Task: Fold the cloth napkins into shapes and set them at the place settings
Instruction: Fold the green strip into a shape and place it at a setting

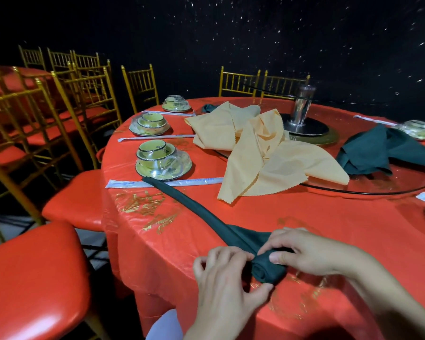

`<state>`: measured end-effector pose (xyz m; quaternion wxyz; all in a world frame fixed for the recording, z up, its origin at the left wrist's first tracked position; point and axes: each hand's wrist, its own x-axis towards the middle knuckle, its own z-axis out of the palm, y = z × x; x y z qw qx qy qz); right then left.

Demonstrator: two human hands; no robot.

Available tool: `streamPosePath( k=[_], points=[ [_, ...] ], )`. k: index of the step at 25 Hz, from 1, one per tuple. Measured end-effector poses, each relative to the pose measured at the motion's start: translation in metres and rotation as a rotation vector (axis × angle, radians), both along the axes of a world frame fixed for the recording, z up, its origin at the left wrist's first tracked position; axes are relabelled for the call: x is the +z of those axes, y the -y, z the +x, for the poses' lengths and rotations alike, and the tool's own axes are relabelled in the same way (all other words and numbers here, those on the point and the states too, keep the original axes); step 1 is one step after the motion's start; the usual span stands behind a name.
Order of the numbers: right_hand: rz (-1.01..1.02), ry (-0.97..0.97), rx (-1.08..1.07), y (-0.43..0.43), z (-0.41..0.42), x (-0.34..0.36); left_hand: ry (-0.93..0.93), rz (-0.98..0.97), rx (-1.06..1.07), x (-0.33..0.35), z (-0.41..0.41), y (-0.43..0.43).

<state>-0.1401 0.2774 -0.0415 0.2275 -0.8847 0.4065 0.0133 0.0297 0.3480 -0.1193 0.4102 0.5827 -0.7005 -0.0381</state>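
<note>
2 grips pinching green napkin (pixel 207 213) | left hand (pixel 221 280), right hand (pixel 313 253) | rolled end between them | tail trails far-left

Illumination: moderate, from overhead; the red tablecloth (pixel 231 217) is evenly lit; the backdrop (pixel 231 33) is near black with scattered bright specks. Glare: soft highlights on the glass turntable (pixel 390 179), the plastic-wrapped bowl set (pixel 163 158) and the red chair seat (pixel 30 278). Shadows: faint and short beneath the left hand (pixel 221 278) and the right hand (pixel 312 253). The dark green napkin (pixel 265 271) shows little fold detail. Wide-angle distortion bends the gold chairs (pixel 35 119) at the left edge; distant items are slightly soft.
</note>
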Motion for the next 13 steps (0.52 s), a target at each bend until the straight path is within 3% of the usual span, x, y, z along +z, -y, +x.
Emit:
streamPosePath(
  k=[5,9,11,13],
  points=[
    [-0.063,0.011,-0.022,-0.023,-0.013,-0.003,-0.064,-0.091,-0.068,-0.005,-0.005,-0.007],
    [-0.441,0.212,-0.095,-0.047,-0.021,-0.013,-0.085,0.050,-0.059,0.001,-0.002,0.000],
    [-0.511,0.212,-0.093,-0.052,-0.022,-0.019,-0.062,0.205,-0.059,0.012,0.000,0.002],
    [-0.499,0.222,-0.116,-0.052,-0.021,-0.022,0.024,0.213,-0.042,0.009,0.002,0.003]
  ],
)
